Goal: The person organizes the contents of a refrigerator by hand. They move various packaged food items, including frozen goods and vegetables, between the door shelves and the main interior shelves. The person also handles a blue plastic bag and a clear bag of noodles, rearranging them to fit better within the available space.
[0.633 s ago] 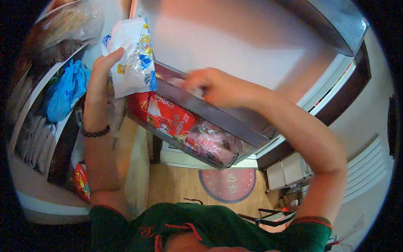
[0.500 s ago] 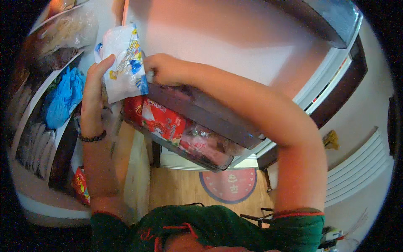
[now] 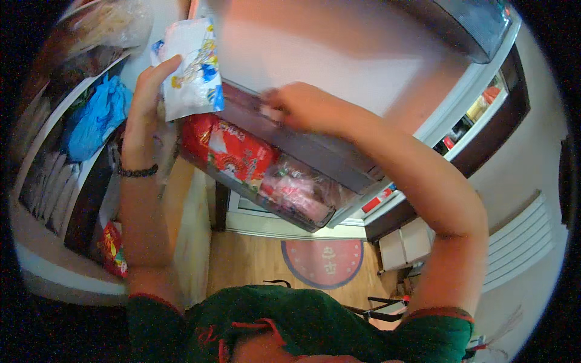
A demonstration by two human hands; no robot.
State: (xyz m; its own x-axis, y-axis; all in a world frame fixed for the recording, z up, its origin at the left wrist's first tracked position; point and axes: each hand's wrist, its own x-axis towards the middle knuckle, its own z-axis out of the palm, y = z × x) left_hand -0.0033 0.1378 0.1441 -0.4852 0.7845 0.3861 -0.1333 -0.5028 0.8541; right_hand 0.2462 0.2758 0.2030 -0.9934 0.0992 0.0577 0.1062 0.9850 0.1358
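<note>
My left hand point(image 3: 148, 91) grips a white packet point(image 3: 193, 72) with blue and yellow print, its thumb across the front. Over the back edge of a see-through door bin point(image 3: 290, 136), my right hand point(image 3: 296, 109) has its fingers curled together. A small pale spot shows at its fingertips, too blurred to name. Inside the bin stand a red printed packet point(image 3: 239, 151) and, to its right, a clear plastic bag point(image 3: 296, 187) with pinkish contents. The white packet is held above the bin's left end.
Fridge shelves at the left hold a blue plastic bag point(image 3: 100, 118), a clear bag point(image 3: 118, 27) and a red packet point(image 3: 114, 248). Another door bin point(image 3: 466, 30) juts out at the upper right. A red half-round mat point(image 3: 324, 263) lies on the wooden floor point(image 3: 254, 260).
My right hand has moved right, away from the white packet and along the bin. The left hand still holds the packet, now slightly higher and farther right in view.
</note>
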